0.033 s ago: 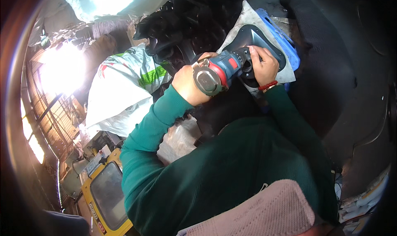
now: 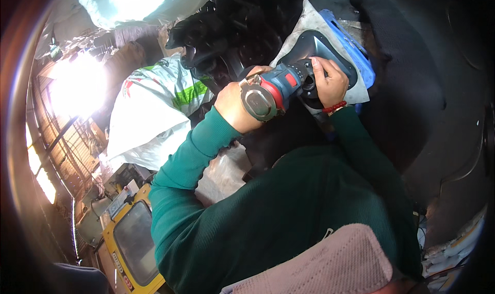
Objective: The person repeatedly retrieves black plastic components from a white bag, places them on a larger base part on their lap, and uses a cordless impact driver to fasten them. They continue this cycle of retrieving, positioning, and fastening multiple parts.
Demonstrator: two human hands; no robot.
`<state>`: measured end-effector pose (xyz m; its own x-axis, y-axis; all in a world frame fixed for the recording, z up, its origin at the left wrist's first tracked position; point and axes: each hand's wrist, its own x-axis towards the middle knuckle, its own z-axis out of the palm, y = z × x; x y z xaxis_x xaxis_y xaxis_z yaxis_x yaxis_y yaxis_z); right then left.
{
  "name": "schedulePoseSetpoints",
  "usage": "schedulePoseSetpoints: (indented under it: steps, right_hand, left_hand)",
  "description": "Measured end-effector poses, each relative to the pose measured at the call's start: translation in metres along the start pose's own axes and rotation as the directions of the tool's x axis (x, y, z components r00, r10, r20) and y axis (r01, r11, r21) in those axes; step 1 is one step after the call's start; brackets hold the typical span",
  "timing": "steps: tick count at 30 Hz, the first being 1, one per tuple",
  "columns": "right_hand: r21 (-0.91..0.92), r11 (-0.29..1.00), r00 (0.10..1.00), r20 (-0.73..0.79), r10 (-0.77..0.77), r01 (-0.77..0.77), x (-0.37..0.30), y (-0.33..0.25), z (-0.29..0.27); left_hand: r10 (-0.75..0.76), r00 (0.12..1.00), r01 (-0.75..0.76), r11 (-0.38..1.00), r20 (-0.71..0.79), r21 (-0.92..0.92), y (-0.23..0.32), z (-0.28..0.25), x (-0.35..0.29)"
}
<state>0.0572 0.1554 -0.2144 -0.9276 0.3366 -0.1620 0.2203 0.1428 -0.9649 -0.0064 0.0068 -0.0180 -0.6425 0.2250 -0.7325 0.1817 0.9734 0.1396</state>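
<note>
My left hand (image 2: 233, 107) is closed around a blue and red cordless drill (image 2: 282, 81). The drill's chuck points right, up against a small black part with round holes (image 2: 309, 91). From the other side, my right hand (image 2: 332, 82) grips that part, its fingers pressed onto the top; whatever lies under them is hidden. Beneath both hands is a larger black moulded piece (image 2: 320, 47) with a glossy hollow. It rests on a pale, stained cushion-like pad (image 2: 295, 37). I cannot make out the drill's tip.
A blue plastic item (image 2: 356, 49) sticks out beyond the pad. Shiny black moulded parts (image 2: 227, 41) are heaped at the far side. White plastic sacks (image 2: 149, 108) stand to the left, with a yellow-framed panel (image 2: 136, 242) nearer me. Dark material (image 2: 412, 88) spreads at right.
</note>
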Motion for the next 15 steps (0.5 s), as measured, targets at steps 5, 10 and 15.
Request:
schedulePoseSetpoints:
  steps: [5, 10, 15]
  right_hand:
    - [-0.028, 0.999, 1.0, 0.002, -0.02, 0.02, -0.001, 0.006, -0.002]
    - [-0.068, 0.997, 0.999, -0.024, -0.035, 0.034, 0.0, 0.007, -0.001]
    - [-0.082, 0.996, 1.0, -0.012, -0.025, 0.024, 0.003, 0.007, 0.004]
  left_hand:
    - [0.101, 0.995, -0.101, 0.995, -0.005, 0.008, 0.003, 0.003, 0.006]
    - [0.108, 0.976, -0.133, 0.983, -0.189, -0.124, 0.009, 0.007, 0.003]
    - [0.176, 0.886, -0.236, 0.968, -0.429, -0.09, 0.0, 0.045, -0.035]
